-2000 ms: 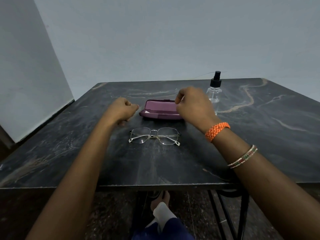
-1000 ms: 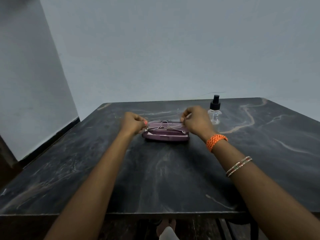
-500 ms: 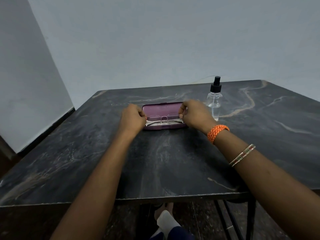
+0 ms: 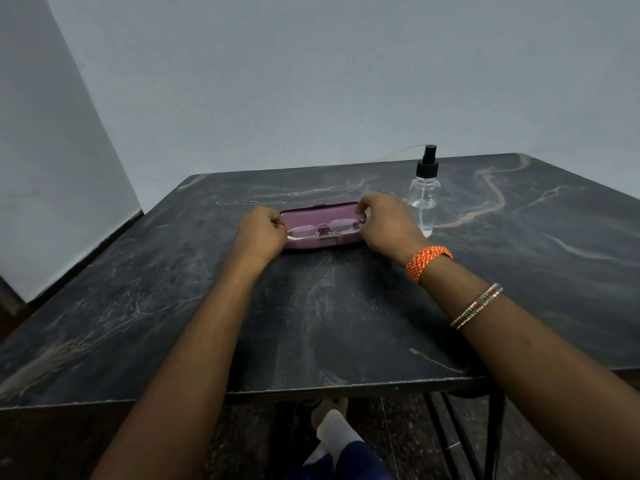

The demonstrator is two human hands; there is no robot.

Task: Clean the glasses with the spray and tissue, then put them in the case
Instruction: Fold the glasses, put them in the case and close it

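Thin metal-framed glasses lie folded in the open purple case at the middle of the dark marble table. My left hand pinches the left end of the frame with curled fingers. My right hand pinches the right end, its fingers over the case's right edge. A clear spray bottle with a black pump top stands upright just right of the case, behind my right hand. No tissue shows in this view.
Pale walls close in behind and to the left of the table. The table's near edge runs below my forearms, with black metal legs and my feet underneath. An orange band and thin bangles are on my right wrist.
The glasses lay unfolded on the table in front of the case; both hands picked them up, folded them and lowered them into the open case, where they now rest.
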